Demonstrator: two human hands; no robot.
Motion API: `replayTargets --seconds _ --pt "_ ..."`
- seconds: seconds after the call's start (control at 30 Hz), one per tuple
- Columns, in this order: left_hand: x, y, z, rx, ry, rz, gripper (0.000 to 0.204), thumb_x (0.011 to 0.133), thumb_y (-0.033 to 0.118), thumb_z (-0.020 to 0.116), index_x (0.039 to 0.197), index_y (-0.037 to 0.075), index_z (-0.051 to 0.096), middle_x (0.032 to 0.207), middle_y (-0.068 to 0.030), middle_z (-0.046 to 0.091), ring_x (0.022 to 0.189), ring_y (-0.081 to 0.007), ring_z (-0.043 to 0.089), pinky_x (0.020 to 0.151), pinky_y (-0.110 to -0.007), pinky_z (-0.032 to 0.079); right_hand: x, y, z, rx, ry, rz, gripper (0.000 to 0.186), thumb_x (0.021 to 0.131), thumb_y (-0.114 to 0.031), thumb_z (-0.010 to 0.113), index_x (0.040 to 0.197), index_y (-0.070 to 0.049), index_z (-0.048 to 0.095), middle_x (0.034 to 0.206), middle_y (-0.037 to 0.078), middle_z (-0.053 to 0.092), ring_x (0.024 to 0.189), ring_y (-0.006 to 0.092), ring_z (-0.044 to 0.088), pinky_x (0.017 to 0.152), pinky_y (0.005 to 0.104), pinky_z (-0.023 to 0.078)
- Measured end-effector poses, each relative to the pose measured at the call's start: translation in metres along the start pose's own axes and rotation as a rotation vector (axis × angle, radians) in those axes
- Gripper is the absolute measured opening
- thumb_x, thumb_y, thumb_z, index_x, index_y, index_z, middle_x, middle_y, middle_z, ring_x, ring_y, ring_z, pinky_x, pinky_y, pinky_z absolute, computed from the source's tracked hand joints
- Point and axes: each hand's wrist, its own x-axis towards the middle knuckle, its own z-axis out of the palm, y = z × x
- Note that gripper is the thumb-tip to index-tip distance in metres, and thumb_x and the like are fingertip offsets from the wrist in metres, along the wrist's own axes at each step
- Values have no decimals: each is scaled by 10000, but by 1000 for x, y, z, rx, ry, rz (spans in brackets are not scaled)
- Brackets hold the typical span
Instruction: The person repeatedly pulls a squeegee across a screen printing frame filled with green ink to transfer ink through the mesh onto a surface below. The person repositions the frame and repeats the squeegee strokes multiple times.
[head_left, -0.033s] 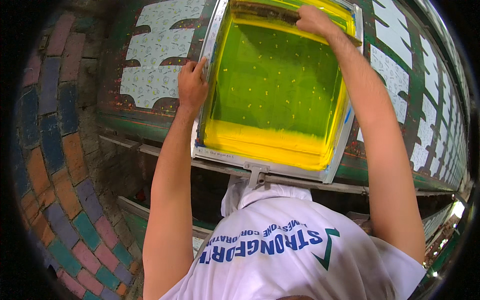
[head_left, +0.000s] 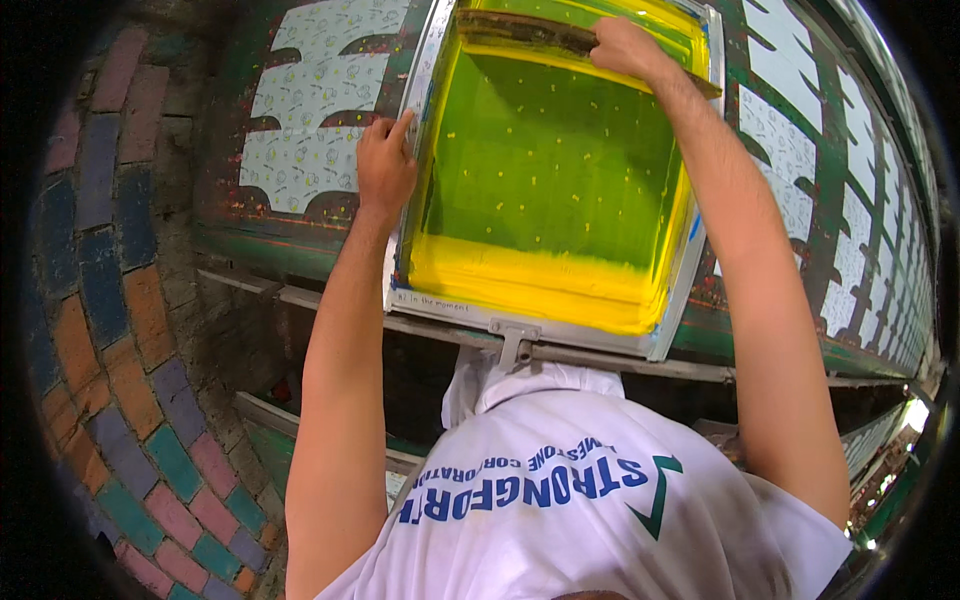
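A screen printing frame (head_left: 668,335) with a pale metal rim holds a green mesh (head_left: 545,170) marked with small light specks; bright yellow ink (head_left: 530,285) covers its near band and edges. My right hand (head_left: 632,55) is closed on a long, ink-stained squeegee (head_left: 520,33) lying across the far part of the mesh. At the frame's left rim, my left hand (head_left: 385,160) grips the edge with bent fingers, its fingertips partly hidden.
The long green table (head_left: 220,200) carries pale printed fabric pieces (head_left: 305,170) on the left and more (head_left: 775,140) on the right. A rail (head_left: 240,280) runs along its near edge. Coloured brick paving (head_left: 130,400) lies at the left. My white shirt fills the bottom.
My right hand and the squeegee have shifted very slightly toward me. My left hand stays on the frame's edge.
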Motion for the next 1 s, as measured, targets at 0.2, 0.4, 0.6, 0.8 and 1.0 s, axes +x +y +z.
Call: replayTargets --seconds 0.2,0.4,0.6,0.8,1.0 --pt "-2 -9 7 -54 19 -7 445 887 6 635 1315 96 722 1056 -139 658 1037 -361 610 915 -492 497 -138 -93 30 90 -46 21 379 803 -80 640 1151 -81 791 1024 223 779 974 420 753 871 545 611" --pt "3 -16 16 -95 63 15 446 878 30 645 1312 100 723 1075 -144 667 1050 -361 616 915 -500 502 -270 -183 56 129 -158 68 397 789 -67 650 1151 -121 805 1050 188 776 987 396 742 873 542 599" --pt "2 -19 21 -66 83 29 414 899 88 669 1311 109 714 1107 -149 667 1053 -362 623 911 -505 512 -319 -218 77 194 92 132 343 778 -36 687 1097 -84 802 960 169 741 963 382 739 818 511 605" --pt "5 -16 24 -117 94 -3 377 956 228 697 1311 101 711 1118 -159 666 1075 -363 627 921 -501 517 -318 -215 68 222 40 131 410 775 -26 656 1151 -101 803 1035 162 753 998 403 718 849 532 575" --pt "2 -15 19 -97 93 10 416 944 293 729 1311 97 713 1117 -160 673 1088 -360 633 935 -500 520 -336 -223 69 253 15 142 413 766 -15 653 1150 -79 792 1027 156 749 994 394 713 852 521 578"
